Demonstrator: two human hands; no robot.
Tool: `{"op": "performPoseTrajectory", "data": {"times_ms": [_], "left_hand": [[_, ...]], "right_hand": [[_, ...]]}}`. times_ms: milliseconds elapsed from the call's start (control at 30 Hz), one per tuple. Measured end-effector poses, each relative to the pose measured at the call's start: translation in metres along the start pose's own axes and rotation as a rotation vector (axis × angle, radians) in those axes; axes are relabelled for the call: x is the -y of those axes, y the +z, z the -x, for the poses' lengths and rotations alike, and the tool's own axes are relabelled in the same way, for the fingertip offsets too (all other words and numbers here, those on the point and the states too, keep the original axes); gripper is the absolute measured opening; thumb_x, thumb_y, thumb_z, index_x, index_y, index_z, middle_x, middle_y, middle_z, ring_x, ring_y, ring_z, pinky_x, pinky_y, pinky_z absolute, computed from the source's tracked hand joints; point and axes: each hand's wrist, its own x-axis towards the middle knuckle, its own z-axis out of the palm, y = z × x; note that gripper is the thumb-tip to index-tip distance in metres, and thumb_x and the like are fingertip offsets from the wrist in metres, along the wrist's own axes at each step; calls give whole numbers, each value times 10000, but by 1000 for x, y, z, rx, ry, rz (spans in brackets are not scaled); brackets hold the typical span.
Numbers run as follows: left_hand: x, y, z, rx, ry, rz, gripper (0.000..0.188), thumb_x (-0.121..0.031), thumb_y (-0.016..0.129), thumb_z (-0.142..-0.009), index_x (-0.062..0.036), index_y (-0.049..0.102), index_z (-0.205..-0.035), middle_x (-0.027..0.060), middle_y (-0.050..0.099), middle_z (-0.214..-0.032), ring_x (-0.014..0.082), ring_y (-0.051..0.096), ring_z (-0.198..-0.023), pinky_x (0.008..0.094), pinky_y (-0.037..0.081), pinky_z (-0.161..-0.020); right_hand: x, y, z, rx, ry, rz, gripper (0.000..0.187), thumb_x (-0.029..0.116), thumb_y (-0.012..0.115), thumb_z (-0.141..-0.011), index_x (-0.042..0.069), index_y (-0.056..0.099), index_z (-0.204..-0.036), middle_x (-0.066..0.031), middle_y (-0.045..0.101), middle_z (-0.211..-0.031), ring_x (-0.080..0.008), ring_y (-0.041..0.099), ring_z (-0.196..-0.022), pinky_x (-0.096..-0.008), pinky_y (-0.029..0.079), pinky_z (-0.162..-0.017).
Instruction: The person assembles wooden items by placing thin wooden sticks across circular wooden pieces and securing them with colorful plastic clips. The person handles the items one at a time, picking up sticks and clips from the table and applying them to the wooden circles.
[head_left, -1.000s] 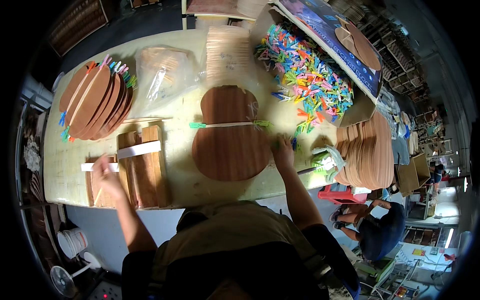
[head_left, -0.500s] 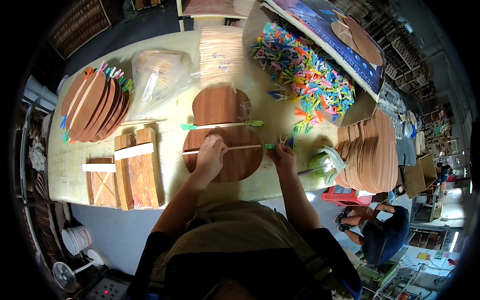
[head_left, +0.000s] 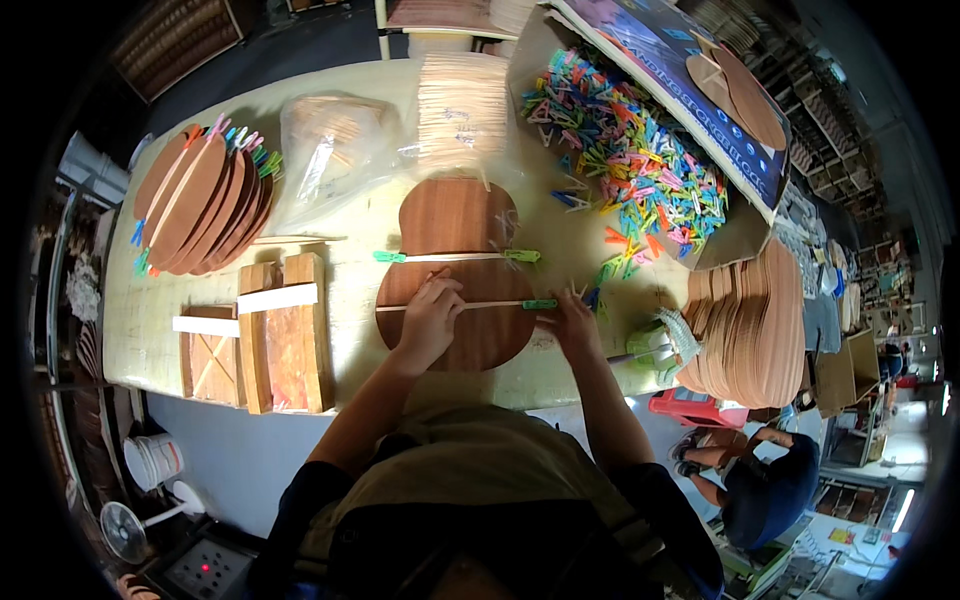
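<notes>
A brown guitar-shaped wooden board [head_left: 455, 345] lies flat on the table with two thin pale wooden strips across it. Green clothespins grip both ends of the upper strip [head_left: 450, 258]. The lower strip [head_left: 490, 304] has one green clothespin [head_left: 540, 304] at its right end, by the board's edge. My left hand [head_left: 428, 322] rests over the left part of this strip, fingers curled together; what they pinch, if anything, is hidden. My right hand [head_left: 572, 322] is just right of that clothespin, fingers apart and holding nothing I can see.
A carton [head_left: 735, 235] of colourful clothespins spills toward the board. Stacked boards [head_left: 745, 325] stand right, clipped boards [head_left: 190, 215] far left. Also around are pale strips [head_left: 462, 110], a plastic bag [head_left: 335, 140], wooden blocks [head_left: 285, 340] and a green container [head_left: 650, 350]. A person [head_left: 770, 480] sits beyond the table.
My right hand has put the green clothespin onto the lower strip's right end and let go of it. The left hand stays on the strip; the whole view has shifted slightly.
</notes>
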Motion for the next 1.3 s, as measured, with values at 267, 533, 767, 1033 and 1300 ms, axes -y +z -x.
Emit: {"op": "performPoseTrajectory", "data": {"times_ms": [267,533,767,1033,1300], "left_hand": [[5,1,1,-48,34,22,90,20,610,-709,-22,542,-749,115,574,-928,340,559,-1026,443,430,-926],[6,0,5,-44,5,60,89,5,601,-710,-35,530,-746,109,571,-925,319,557,-1017,418,424,-932],[11,0,8,-37,51,85,86,5,579,-705,-50,530,-750,105,561,-927,304,530,-1051,409,409,-948],[12,1,11,-108,49,107,140,-30,554,-746,-29,590,-882,133,562,-1001,326,521,-1047,398,409,-929],[14,14,20,-98,-266,598,318,-123,494,-894,-13,443,-1188,126,580,-1019,248,540,-993,352,406,-884]], "right_hand": [[28,18,-92,-10,-609,1528,335,133,650,-748,69,558,-1063,-135,537,-1048,-313,551,-951,-379,483,-770],[72,113,-96,85,-1219,1199,259,171,627,-789,55,580,-1017,-137,586,-966,-328,585,-883,-409,486,-747],[37,172,-97,-99,-786,1543,373,383,667,-766,35,556,-841,-153,605,-892,-343,603,-813,-427,484,-704],[1,259,-79,802,-78,543,169,123,701,-764,10,662,-885,-42,631,-727,-117,549,-619,-250,427,-545],[-30,298,-35,1058,165,1137,156,105,692,-771,46,675,-914,-8,621,-733,-77,519,-598,-235,416,-521]]}}
